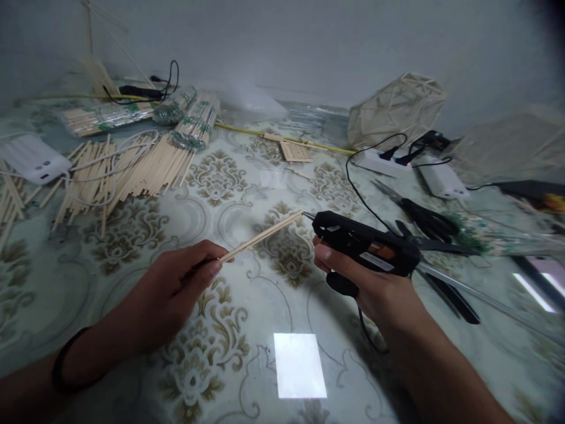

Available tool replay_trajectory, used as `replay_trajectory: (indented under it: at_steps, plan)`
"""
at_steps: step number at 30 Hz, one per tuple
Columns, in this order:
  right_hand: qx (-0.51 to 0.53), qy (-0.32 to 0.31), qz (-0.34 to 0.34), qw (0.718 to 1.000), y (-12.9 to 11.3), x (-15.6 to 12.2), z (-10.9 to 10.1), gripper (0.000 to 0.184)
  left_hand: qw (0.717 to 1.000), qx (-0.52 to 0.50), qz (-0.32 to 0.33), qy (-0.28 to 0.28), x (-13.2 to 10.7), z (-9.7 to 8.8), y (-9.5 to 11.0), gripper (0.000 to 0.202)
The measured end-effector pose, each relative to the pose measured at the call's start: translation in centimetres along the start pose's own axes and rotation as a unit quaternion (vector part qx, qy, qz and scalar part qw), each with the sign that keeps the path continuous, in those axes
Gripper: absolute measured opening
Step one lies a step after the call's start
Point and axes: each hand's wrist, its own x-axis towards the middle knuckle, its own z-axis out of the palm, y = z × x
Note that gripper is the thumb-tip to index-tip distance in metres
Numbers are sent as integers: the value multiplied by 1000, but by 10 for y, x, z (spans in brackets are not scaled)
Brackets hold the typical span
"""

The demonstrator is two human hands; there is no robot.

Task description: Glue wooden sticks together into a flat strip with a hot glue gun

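Between its thumb and fingers, my left hand [176,288] pinches the near end of light wooden sticks [263,235], which look like two laid side by side. They point up and to the right, above the patterned tabletop. My right hand [366,274] is wrapped round the handle of a black hot glue gun [364,238]. The gun's metal nozzle is at the far tip of the sticks; whether it touches them I cannot tell. A long clear glue stick [468,288] runs out of the gun's back.
Loose wooden sticks [150,168] and plastic-wrapped bundles [194,121] lie at the left, near a white box with a cable [35,159]. Scissors [424,218] and a white power strip [382,160] are at the right. Behind stands a stick-built frame [397,109]. A small flat stick piece [295,151] lies mid-table.
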Motion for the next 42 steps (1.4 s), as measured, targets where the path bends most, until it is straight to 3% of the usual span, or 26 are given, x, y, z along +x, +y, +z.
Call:
replay_trajectory:
  at_steps: [4,7,11,16,21,25,29,35,42]
  plan:
    - [19,-68,-23,997,1,5,-3,34,1000,-13,-4,5,-1,-3,-4,32]
    - [-47,-109,-50,992,0,10,-4,36,999,-49,-14,11,-4,-5,-13,31]
    - [-228,-147,-172,947,-2,18,2,34,994,-100,-31,-13,-5,-5,-22,34]
    - [-264,-174,-230,920,2,25,10,20,992,-116,-32,-36,-4,-5,-23,35]
    - [-275,-201,-250,906,7,27,6,36,993,-100,-27,-56,-1,-5,-22,42]
    - [-267,-235,-268,896,2,24,1,32,994,-81,-28,-65,2,-5,-15,44]
    - [-185,-190,-331,906,-6,20,-7,21,997,-36,-26,-65,4,-5,-8,43]
    - [-38,-176,-364,914,-16,15,-11,35,999,8,-1,-53,3,-5,-5,42]
    - [-20,-167,-396,903,-15,12,-9,39,996,56,26,-60,0,-6,-4,42]
